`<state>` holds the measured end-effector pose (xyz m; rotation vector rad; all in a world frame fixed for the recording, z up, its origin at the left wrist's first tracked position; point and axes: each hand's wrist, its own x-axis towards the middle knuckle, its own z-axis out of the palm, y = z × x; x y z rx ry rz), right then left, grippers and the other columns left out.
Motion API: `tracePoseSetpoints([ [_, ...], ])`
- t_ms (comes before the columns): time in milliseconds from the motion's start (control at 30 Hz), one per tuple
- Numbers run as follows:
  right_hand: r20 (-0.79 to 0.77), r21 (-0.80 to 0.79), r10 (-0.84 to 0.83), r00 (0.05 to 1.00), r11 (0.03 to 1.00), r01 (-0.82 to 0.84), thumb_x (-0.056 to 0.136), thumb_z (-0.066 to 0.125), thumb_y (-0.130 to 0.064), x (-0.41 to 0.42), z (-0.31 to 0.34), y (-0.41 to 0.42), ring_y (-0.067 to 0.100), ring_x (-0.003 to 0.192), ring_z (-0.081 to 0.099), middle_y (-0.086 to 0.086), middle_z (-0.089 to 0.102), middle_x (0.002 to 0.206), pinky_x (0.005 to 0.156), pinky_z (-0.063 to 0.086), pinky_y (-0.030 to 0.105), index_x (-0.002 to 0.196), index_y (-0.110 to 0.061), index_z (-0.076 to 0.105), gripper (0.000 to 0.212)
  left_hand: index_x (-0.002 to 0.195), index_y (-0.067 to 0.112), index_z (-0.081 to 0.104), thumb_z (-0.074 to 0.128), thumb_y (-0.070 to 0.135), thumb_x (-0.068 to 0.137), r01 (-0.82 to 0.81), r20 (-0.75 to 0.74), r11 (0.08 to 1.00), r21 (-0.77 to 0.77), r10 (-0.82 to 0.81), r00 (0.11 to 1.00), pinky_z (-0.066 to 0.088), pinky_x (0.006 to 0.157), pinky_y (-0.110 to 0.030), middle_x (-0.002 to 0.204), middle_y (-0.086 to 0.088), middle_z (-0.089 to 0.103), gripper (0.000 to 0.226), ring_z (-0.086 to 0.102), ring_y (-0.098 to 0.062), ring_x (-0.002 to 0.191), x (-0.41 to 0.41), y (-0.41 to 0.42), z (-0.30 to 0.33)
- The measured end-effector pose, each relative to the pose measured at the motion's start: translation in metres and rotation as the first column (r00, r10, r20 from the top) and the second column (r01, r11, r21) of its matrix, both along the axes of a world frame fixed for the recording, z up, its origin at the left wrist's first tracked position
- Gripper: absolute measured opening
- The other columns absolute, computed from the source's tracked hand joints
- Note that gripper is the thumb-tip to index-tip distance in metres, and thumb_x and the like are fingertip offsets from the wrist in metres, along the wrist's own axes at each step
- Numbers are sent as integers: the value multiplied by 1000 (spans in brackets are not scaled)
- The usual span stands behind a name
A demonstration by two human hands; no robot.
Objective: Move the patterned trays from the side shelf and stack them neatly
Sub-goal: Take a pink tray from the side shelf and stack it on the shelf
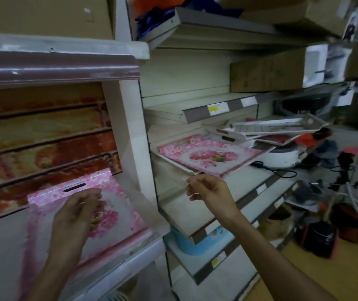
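A pink flowered tray [117, 205] lies flat on the left shelf, its handle slot toward the back. My left hand [75, 211] hovers over its middle, fingers loosely curled, holding nothing that I can see. A second pink flowered tray [208, 155] rests on the side shelf to the right, tilted over the shelf front. My right hand [208, 190] is just below its near edge, fingers bent and apart, not touching it. Further back on that shelf lie several white and red trays [267, 129] in a loose pile.
Brown-red patterned boards [43, 137] stand stacked upright behind the left tray. A white round appliance [280, 157] with a black cord sits right of the side-shelf trays. A blue tub [186, 242] is on the shelf below. Cardboard boxes fill the upper shelves; clutter covers the floor at right.
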<state>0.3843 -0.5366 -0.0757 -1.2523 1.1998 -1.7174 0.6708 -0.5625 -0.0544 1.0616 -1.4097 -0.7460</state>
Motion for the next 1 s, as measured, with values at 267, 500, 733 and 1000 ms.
tracePoseSetpoints([
  [267,-62,-71,-27,998,997,22,95,56,-4,-110,41,1,19,68,63,12,67,74,65,55,31,88,-1,67,13,97,8,66,51,8,97,249,-312,940,234,-170,935,55,80,-41,104,-23,66,15,66,-36,86,-155,-10,-17],
  [500,-167,-25,-39,985,999,35,95,58,-8,-197,62,-22,20,66,65,17,68,80,62,56,24,100,6,66,17,127,-1,51,56,30,96,582,-620,627,518,-194,761,49,97,-53,130,-25,52,44,59,-41,112,-297,-21,-22],
  [733,-236,27,-25,971,999,32,95,59,-13,-255,63,-44,19,72,68,8,73,82,74,59,33,98,-4,69,14,124,5,46,55,4,95,596,-821,662,454,51,569,45,98,-61,132,-18,45,31,51,-47,120,-361,-39,-12],
  [1000,-258,26,-57,965,998,66,95,59,-13,-296,66,-53,14,69,65,8,71,80,68,56,29,99,0,66,16,106,-4,53,39,-16,88,530,-800,737,420,25,600,55,69,-61,115,-29,57,26,61,-44,97,-358,-48,-13],
])
